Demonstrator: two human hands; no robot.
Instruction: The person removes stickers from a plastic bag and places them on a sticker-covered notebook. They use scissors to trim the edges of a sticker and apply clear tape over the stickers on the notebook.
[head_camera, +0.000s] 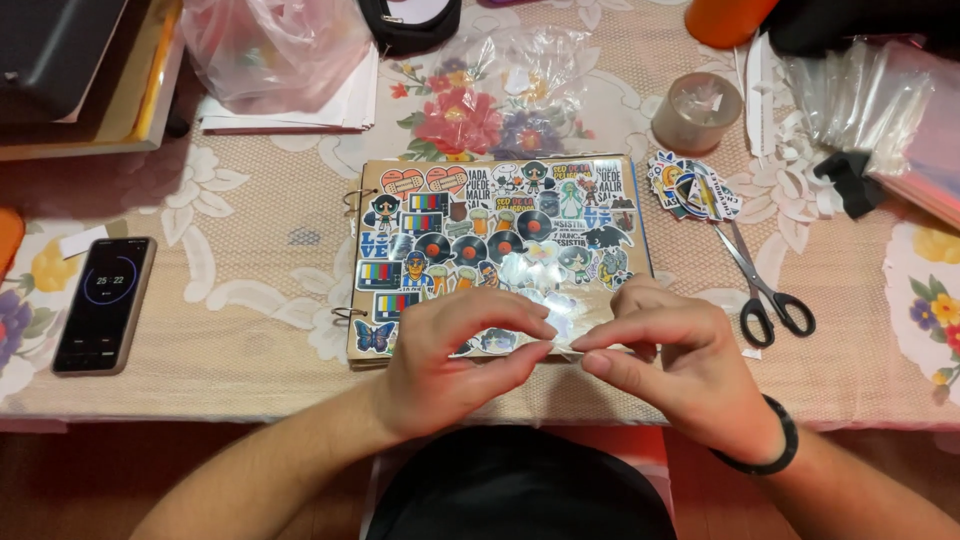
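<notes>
A brown ring-bound notebook (500, 180) covered with several colourful stickers lies on the table in front of me. Over its near edge, my left hand (450, 360) and my right hand (670, 360) meet fingertip to fingertip. Both pinch a small shiny sticker (562, 342) between thumb and forefinger. The sticker is mostly hidden by my fingers. A black band circles my right wrist.
A pile of loose stickers (690, 188) and scissors (760, 290) lie right of the notebook. A tape roll (697, 110) and clear sleeves (860, 100) sit at the back right. A phone (105, 303) lies at the left, a plastic bag (270, 50) and papers behind it.
</notes>
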